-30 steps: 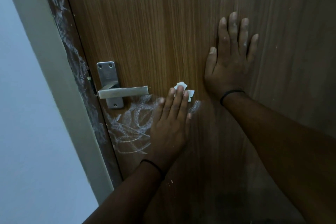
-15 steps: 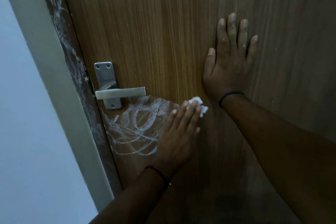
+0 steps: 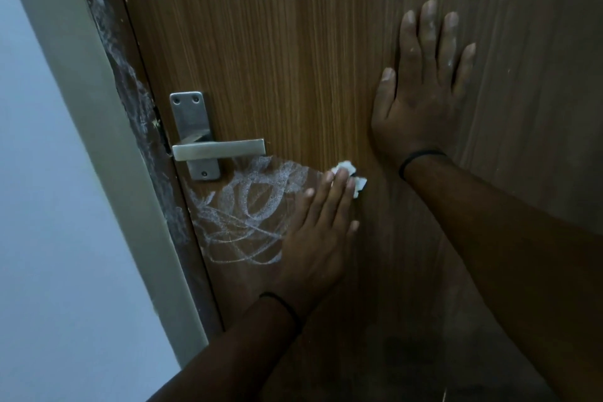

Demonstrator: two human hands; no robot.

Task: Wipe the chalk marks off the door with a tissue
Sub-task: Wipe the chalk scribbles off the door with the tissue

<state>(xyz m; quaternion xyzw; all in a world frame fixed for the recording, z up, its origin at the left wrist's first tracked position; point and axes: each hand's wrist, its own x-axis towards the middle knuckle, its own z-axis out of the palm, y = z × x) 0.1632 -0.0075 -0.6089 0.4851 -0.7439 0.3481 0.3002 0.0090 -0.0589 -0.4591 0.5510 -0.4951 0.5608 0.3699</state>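
Note:
White chalk scribbles (image 3: 248, 215) cover the brown wooden door (image 3: 293, 59) just below the handle. My left hand (image 3: 316, 235) lies flat on the door at the right edge of the scribbles and presses a small white tissue (image 3: 350, 174) under its fingertips; only the tissue's top edge shows. My right hand (image 3: 421, 91) rests flat on the door higher up and to the right, fingers spread, with chalk dust on them and nothing held.
A metal lever handle (image 3: 218, 149) on its plate sits just left of the chalk. The dark door frame edge (image 3: 130, 88) carries chalk smears. A pale wall (image 3: 49, 206) fills the left side.
My left hand slid the tissue right and down away from the handle, then came back up slightly. More scribbles show to its left. The right hand stayed put.

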